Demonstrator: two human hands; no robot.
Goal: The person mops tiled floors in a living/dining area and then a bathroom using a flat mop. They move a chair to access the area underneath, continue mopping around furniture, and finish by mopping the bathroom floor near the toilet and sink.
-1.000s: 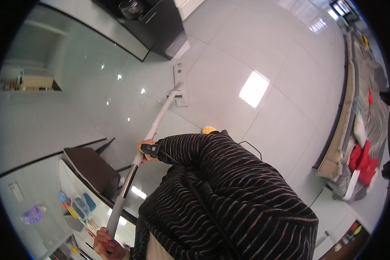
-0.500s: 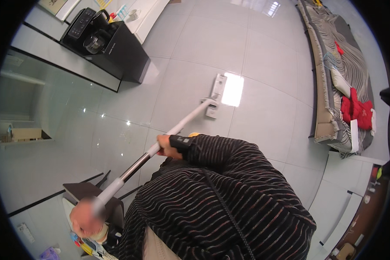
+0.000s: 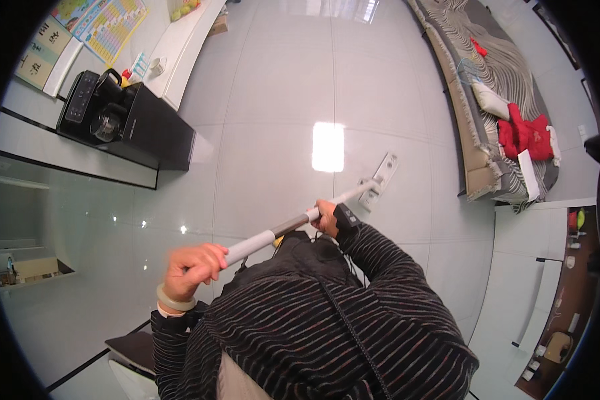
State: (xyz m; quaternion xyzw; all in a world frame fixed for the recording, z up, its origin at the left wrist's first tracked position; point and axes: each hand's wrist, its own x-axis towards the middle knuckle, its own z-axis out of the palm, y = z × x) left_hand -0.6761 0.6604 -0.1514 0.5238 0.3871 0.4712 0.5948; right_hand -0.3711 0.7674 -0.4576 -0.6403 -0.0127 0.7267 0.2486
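The left hand (image 3: 192, 267) is curled in a fist around the near end of a mop handle (image 3: 283, 229), a pale bangle on its wrist; the right hand (image 3: 327, 218) is closed around the same pole further along, just where its grey sleeve gives way to the white shaft. The pole slopes away over the glossy pale tiled floor (image 3: 280, 100) to a flat white mop head (image 3: 382, 173) lying on the tiles beside a bright patch of reflected light; a black cabinet (image 3: 150, 130) stands well off to the left and a striped sofa (image 3: 493, 100) with red cushions to the right.
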